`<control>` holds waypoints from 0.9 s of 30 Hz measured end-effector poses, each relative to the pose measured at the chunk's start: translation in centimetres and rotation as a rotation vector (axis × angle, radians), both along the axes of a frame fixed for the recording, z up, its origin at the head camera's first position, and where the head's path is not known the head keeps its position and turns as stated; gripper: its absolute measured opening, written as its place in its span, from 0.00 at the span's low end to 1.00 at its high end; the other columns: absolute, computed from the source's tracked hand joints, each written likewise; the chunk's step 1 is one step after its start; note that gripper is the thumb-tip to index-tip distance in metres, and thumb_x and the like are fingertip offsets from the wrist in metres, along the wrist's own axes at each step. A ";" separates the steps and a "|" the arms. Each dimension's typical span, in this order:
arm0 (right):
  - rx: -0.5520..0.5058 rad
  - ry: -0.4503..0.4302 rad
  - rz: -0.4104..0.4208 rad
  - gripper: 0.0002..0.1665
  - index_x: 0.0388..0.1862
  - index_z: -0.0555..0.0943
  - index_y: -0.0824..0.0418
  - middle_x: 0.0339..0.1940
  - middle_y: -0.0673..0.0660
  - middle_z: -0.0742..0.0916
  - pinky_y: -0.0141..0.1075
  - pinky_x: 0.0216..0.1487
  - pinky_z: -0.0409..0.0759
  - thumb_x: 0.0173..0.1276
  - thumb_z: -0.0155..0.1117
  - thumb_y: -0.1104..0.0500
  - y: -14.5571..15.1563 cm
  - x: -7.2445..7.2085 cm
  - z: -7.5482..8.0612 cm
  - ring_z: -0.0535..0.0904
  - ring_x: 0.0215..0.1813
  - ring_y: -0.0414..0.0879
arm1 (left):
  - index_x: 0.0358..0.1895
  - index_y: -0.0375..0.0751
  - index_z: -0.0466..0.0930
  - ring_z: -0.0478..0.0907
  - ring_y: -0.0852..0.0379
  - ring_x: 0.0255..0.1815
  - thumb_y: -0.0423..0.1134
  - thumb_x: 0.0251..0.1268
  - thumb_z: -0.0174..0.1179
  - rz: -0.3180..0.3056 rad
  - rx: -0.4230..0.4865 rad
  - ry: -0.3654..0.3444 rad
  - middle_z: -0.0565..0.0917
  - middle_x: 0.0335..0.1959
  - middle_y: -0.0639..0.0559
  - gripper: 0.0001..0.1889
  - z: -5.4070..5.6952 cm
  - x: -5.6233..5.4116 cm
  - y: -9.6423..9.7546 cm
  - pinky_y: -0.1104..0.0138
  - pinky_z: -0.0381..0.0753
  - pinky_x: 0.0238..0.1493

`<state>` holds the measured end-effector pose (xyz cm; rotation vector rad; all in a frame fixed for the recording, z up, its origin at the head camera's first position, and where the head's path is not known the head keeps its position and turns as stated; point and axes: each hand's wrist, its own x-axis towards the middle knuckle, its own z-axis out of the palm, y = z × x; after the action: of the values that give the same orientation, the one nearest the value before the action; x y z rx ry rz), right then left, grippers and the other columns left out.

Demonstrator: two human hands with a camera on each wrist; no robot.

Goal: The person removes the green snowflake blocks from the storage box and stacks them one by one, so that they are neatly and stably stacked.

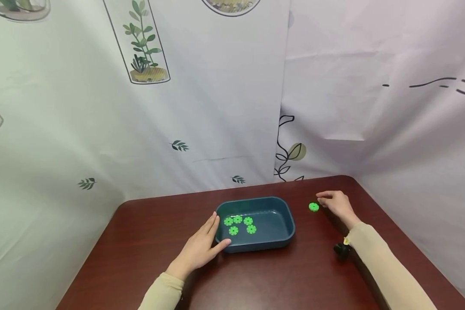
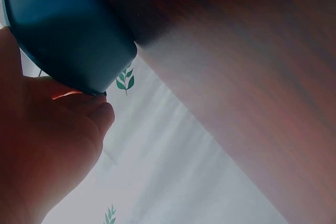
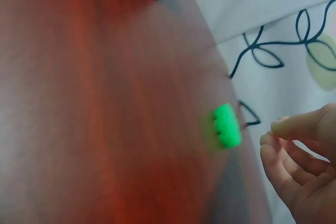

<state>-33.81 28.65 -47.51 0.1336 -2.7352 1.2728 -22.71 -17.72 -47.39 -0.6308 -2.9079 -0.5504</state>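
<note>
My left hand (image 1: 198, 248), fingers straight, touches tray (image 1: 276, 224); right hand (image 1: 336, 203), fingers loosely curled, beside green disc (image 1: 314, 207) toward table (image 1: 155, 232) far-right corner.

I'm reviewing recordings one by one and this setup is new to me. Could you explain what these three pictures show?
No machine here: a person works with two bare hands. The widest picture comes from a camera on the head, looking forward and down; the other two come from a camera on each wrist. On the reddish-brown table sits a dark blue tray with five green discs inside. The left hand rests against the tray's left end. The right hand is beside another green piece on the table, fingers bent but apart from it; nothing shows in its grasp.
</note>
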 end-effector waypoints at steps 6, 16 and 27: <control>0.030 0.019 0.048 0.20 0.59 0.82 0.69 0.51 0.68 0.87 0.48 0.46 0.83 0.74 0.63 0.59 -1.2 -0.8 2.1 0.86 0.45 0.57 | 0.79 0.35 0.54 0.54 0.48 0.80 0.72 0.70 0.47 0.000 -0.003 -0.007 0.52 0.82 0.44 0.50 0.1 -0.1 0.0 0.50 0.64 0.72; 0.048 0.034 0.169 0.20 0.59 0.84 0.65 0.57 0.68 0.84 0.48 0.48 0.84 0.74 0.65 0.56 -5.6 -1.4 4.6 0.85 0.49 0.60 | 0.79 0.35 0.54 0.54 0.48 0.80 0.74 0.69 0.45 -0.005 -0.008 -0.009 0.53 0.82 0.44 0.51 -0.5 -0.2 0.0 0.51 0.65 0.72; 0.110 0.089 0.343 0.17 0.57 0.85 0.62 0.54 0.61 0.87 0.51 0.53 0.81 0.71 0.66 0.59 -12.0 -2.4 7.7 0.83 0.55 0.57 | 0.79 0.35 0.54 0.55 0.48 0.80 0.73 0.69 0.45 0.002 -0.015 0.011 0.53 0.81 0.43 0.50 -0.3 -0.1 -0.1 0.51 0.65 0.72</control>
<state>-36.19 16.65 -39.77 0.6787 -2.7866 1.1516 -22.82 -17.83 -47.70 -0.6308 -2.9045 -0.5228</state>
